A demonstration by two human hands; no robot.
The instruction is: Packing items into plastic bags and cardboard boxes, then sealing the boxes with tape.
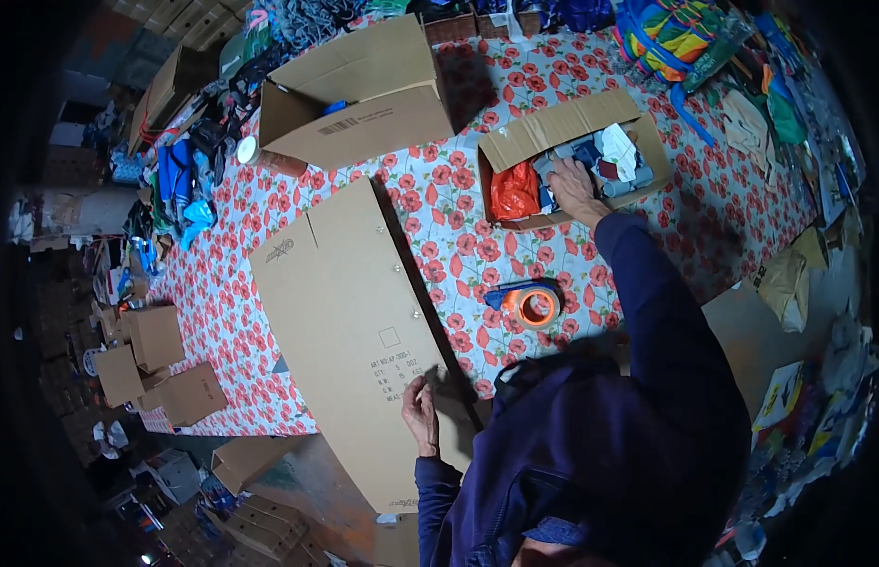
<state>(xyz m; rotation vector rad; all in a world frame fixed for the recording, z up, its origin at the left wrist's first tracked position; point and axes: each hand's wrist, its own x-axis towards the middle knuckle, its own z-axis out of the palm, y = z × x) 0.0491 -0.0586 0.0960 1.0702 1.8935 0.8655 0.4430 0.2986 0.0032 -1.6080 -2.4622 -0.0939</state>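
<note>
Cardboard dominates the scene: a large flattened carton [359, 340] lies along the worktop [704, 198], which is covered in a cloth printed with red flowers, and its near end juts past the worktop's edge. The person's left hand [421, 414] rests on that near end, fingers curled against the board, touching it rather than clearly gripping it. The right arm, in a dark blue sleeve, stretches forward to a small open box [543, 132] further back on the worktop; the right hand [573, 189] is pressed down into the box's folded grey and white fabric pieces [609, 156], fingers bent among them, and whether it grips any one piece cannot be told. An orange plastic packet [513, 192] sits in the left part of the same box. Between the box and the person's body, an orange tape dispenser [529, 304] lies on the cloth, just beside the flattened carton's right edge. A bigger open carton [364, 94] stands behind the flat one, and several small closed boxes [151, 364] sit beyond the worktop's left side.
</note>
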